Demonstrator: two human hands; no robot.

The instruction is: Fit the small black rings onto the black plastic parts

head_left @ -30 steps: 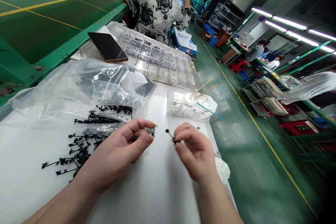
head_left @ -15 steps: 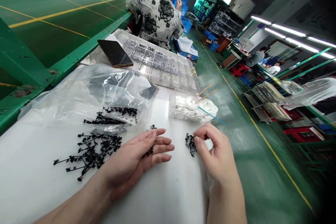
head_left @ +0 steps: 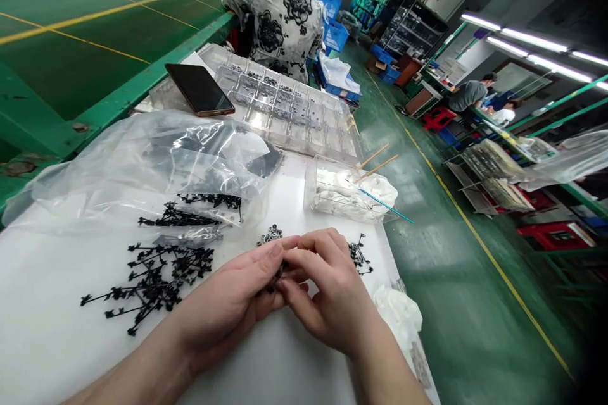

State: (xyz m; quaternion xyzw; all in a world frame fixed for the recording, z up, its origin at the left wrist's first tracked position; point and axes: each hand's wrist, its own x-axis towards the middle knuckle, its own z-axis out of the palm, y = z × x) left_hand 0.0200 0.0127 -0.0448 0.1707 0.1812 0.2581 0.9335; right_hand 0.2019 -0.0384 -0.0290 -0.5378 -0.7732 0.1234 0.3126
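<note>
My left hand (head_left: 228,304) and my right hand (head_left: 327,294) meet at the middle of the white sheet-covered table (head_left: 285,361). Their fingers close together on a small black moulded piece (head_left: 276,280), which they mostly hide. Just beyond the fingertips lies a small cluster of grey-black rings (head_left: 270,235). A black plastic sprue piece (head_left: 358,254) rests past my right hand. A larger heap of black sprues (head_left: 152,281) lies to the left of my left hand.
A clear plastic bag (head_left: 142,164) holds more black sprues. Behind it are a compartment tray of small parts (head_left: 285,104) and a phone (head_left: 199,90). A clear box (head_left: 351,193) holds white cloth and sticks. A co-worker (head_left: 280,12) sits beyond the tray, past a green table edge.
My left hand has curled from flat and open and come together with my right hand. The black sprue piece earlier by my right hand now lies apart from it, on the sheet.
</note>
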